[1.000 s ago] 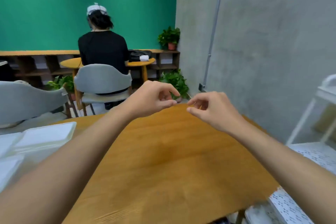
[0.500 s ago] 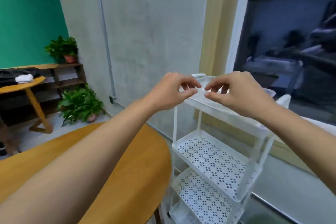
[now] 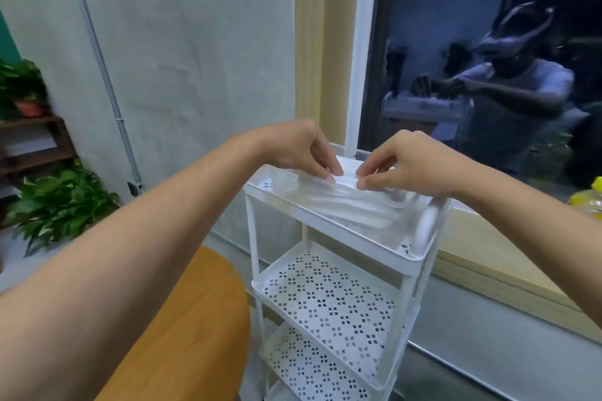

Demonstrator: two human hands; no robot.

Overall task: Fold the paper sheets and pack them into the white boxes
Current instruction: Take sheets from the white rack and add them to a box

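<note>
A clear plastic pack, which appears to hold white paper sheets although glare and blur leave the contents uncertain, is seen lying in the top tray of a white three-tier cart. The pack's upper edge is pinched by both hands, which are stretched forward side by side. The left hand is placed on the left of that edge and the right hand on the right, with their fingertips almost meeting over a thin white strip. Each grip is closed on the pack, thumb and curled fingers pressed together on the plastic. The two lower shelves of the cart are perforated with small diamond patterns. An orange wooden worktop is seen just beside the cart, at the lower left under the left forearm. Behind the cart a dark window is set in a white frame, and a person bent over a cart is dimly reflected in it. A grey wall with a thin metal pipe is seen to the left, and leafy potted plants are placed by wooden shelving at the far left. A blurred yellow object is cut off at the right edge.
</note>
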